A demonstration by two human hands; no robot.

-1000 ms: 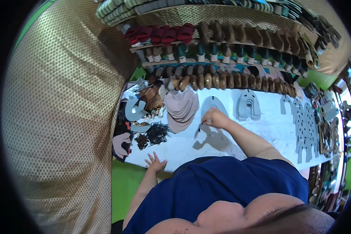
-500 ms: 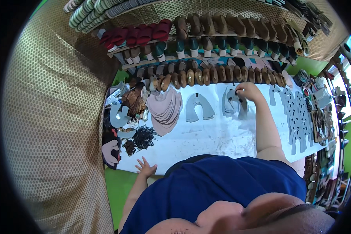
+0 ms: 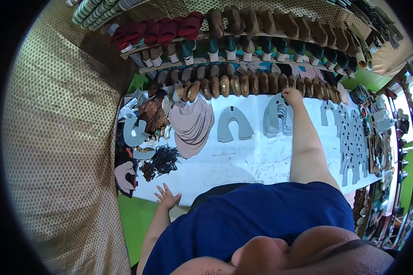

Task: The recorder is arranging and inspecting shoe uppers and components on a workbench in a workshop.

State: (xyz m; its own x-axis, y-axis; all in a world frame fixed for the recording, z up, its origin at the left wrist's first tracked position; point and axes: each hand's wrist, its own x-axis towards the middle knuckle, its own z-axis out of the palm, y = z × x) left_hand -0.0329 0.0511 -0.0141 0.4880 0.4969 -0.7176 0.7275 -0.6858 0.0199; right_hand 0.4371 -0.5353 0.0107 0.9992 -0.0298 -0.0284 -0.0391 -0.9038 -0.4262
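My right hand (image 3: 293, 96) reaches far across the white table, its fingers pinched at the top edge of a stack of grey U-shaped pieces (image 3: 271, 117). What sits between the fingertips is small and partly hidden; it appears to be the top piece's edge. To the left of that stack lies a second grey U-shaped stack (image 3: 235, 123) with a small dark mark at its top. My left hand (image 3: 169, 199) rests at the near table edge, fingers spread, holding nothing. Nearest to it is a tangled heap of black strips (image 3: 166, 159).
Fanned pale pink pieces (image 3: 192, 126) and brown scraps (image 3: 153, 114) lie at left. More grey cut pieces (image 3: 351, 137) overlap at right. Brown shoe lasts (image 3: 243, 85) line the table's far side, below racks with red slippers (image 3: 189, 25). A patterned curtain (image 3: 64, 137) hangs at left.
The grey piece my right hand held raised and tilted over the right stack now lies flat on it. That hand has moved a little farther away. The left hand stays spread at the edge.
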